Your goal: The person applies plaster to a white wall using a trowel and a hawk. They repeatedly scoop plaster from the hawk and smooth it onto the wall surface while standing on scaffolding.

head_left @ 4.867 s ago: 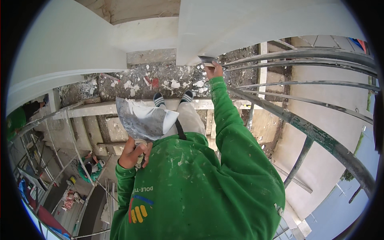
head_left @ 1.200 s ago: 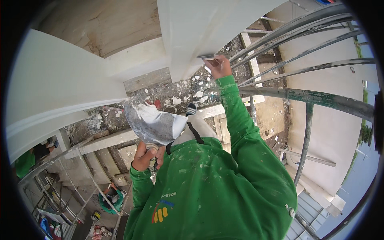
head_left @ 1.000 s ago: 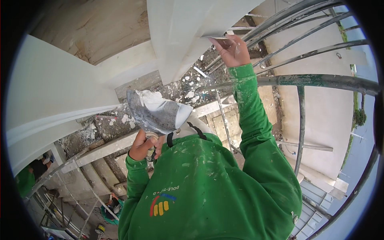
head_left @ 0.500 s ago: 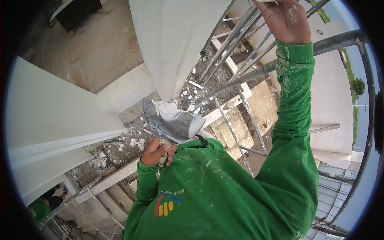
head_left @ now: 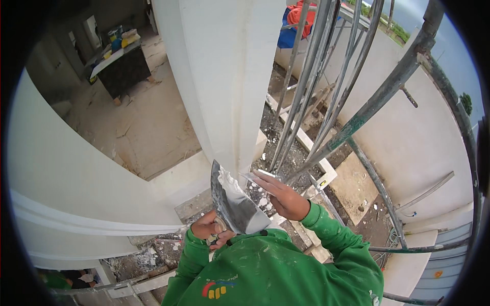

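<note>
My left hand (head_left: 208, 228) is closed round the handle under a curved grey metal plaster pan (head_left: 240, 210), held tilted in front of my chest. White putty (head_left: 228, 184) lies in a ragged strip along the pan's upper inner side. Just right of the pan, my right hand (head_left: 286, 198) grips a thin flat blade, which looks like a putty knife (head_left: 251, 177). That blade shows nearly edge-on beside the putty; its handle is hidden in the fingers. Whether blade and putty touch, I cannot tell.
A white column (head_left: 224, 76) rises straight ahead, with a pale wall (head_left: 87, 168) to the left. Metal scaffold pipes (head_left: 357, 120) cross on the right. Rubble and white splatter cover the ground below. A dark table (head_left: 122, 69) with items stands in the room beyond.
My right hand has come down from high on the right to beside the pan, bringing the blade. The left hand and pan have shifted slightly right, and the view has tilted up.
</note>
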`<state>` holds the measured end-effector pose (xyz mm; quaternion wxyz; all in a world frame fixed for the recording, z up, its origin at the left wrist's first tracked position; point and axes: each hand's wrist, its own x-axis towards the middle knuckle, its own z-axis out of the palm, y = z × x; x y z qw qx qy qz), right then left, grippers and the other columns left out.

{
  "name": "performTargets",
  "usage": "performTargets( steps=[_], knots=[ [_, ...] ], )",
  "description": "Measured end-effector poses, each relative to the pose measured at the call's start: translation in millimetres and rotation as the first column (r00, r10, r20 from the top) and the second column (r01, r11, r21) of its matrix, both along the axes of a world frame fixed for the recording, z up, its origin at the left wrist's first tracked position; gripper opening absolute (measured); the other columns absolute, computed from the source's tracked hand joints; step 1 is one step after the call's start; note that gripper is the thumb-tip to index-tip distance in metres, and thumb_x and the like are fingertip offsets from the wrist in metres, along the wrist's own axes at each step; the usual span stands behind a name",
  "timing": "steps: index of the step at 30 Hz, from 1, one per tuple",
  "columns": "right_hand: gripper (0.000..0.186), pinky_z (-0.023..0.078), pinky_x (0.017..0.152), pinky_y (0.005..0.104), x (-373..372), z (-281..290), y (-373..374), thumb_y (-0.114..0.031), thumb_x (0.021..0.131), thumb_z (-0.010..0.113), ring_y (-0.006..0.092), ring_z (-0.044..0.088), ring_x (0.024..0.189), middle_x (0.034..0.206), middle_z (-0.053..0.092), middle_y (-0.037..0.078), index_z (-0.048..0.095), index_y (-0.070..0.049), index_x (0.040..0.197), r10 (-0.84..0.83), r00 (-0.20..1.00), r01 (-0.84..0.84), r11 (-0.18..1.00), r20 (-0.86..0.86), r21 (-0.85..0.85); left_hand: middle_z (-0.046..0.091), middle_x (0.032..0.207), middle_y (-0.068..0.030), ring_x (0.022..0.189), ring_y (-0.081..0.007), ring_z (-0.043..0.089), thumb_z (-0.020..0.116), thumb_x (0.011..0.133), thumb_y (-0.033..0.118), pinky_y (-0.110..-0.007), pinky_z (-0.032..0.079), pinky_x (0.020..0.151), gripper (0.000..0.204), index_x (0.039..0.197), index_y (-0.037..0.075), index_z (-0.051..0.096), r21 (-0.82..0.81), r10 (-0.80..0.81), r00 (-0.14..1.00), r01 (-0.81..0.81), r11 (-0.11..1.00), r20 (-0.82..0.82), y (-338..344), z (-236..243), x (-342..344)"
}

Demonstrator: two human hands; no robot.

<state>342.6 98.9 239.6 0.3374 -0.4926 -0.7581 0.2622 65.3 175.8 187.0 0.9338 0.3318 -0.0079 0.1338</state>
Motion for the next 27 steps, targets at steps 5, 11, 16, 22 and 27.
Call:
performTargets(
  steps=[5,11,16,22,27],
  knots=[
    [0.014,0.051,0.085,0.0345,64,-18,17,0.001,0.089,0.051,0.0181,0.064,0.091,0.098,0.063,0.005,0.056,-0.003,0.102,-0.321,-0.045,0.246,0.914,-0.946,-0.322,0.045,0.077,-0.0084,0.058,-0.0159,0.049,0.055,0.095,0.021,-0.026,0.041,0.040,0.051,0.136,0.002,0.030,0.055,0.156,0.987,-0.154,0.986,-0.033,-5,23,13],
    [0.008,0.046,0.079,0.0317,86,58,83,-0.006,0.094,0.056,0.0131,0.057,0.092,0.096,0.059,0.002,0.056,-0.004,0.101,-0.110,0.143,0.374,0.926,-0.984,-0.049,0.044,0.079,-0.0079,0.057,-0.0175,0.049,0.052,0.097,0.019,-0.027,0.043,0.041,0.051,0.138,0.004,0.026,0.102,0.293,0.954,-0.285,0.953,-0.069,-12,14,22],
    [0.020,0.046,0.082,0.0292,102,228,134,-0.005,0.096,0.049,0.0188,0.060,0.094,0.103,0.062,0.011,0.059,0.003,0.111,-0.276,0.830,0.553,0.284,-0.485,0.783,0.042,0.077,-0.0104,0.060,-0.0206,0.049,0.056,0.094,0.021,-0.030,0.043,0.038,0.055,0.138,0.010,0.026,0.056,0.418,0.901,-0.414,0.909,-0.117,-22,-4,14],
    [0.046,0.045,0.097,0.0401,118,402,166,0.010,0.082,0.049,0.0329,0.055,0.111,0.121,0.057,0.014,0.054,-0.002,0.126,-0.493,0.849,0.182,-0.068,-0.192,0.981,0.055,0.071,-0.0082,0.047,-0.0143,0.052,0.050,0.097,0.021,-0.024,0.044,0.039,0.044,0.136,0.008,0.034,0.065,0.588,0.753,-0.598,0.799,-0.296,-33,-32,16],
    [0.049,0.042,0.100,0.0439,91,433,209,0.010,0.080,0.049,0.0334,0.052,0.114,0.123,0.054,0.013,0.051,-0.003,0.127,-0.632,0.770,0.005,-0.134,-0.089,0.991,0.057,0.075,-0.0078,0.049,-0.0151,0.054,0.053,0.096,0.026,-0.026,0.046,0.043,0.046,0.135,0.006,0.038,0.211,0.676,0.678,-0.643,0.736,-0.290,-35,-52,-11]
  ],
)
